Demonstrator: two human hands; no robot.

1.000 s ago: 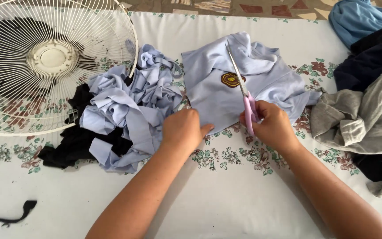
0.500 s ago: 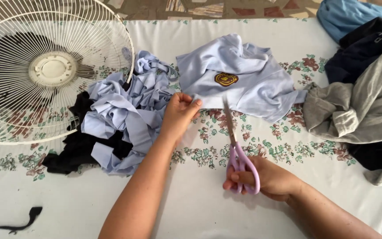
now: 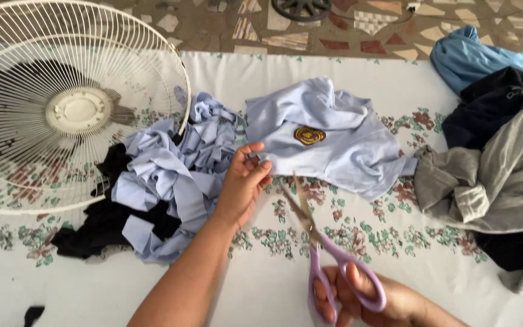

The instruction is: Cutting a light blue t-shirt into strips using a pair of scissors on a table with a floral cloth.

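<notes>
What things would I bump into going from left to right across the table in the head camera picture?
White fan → pile of light blue cloth strips → left hand → light blue shirt with a yellow badge → grey garment.
</notes>
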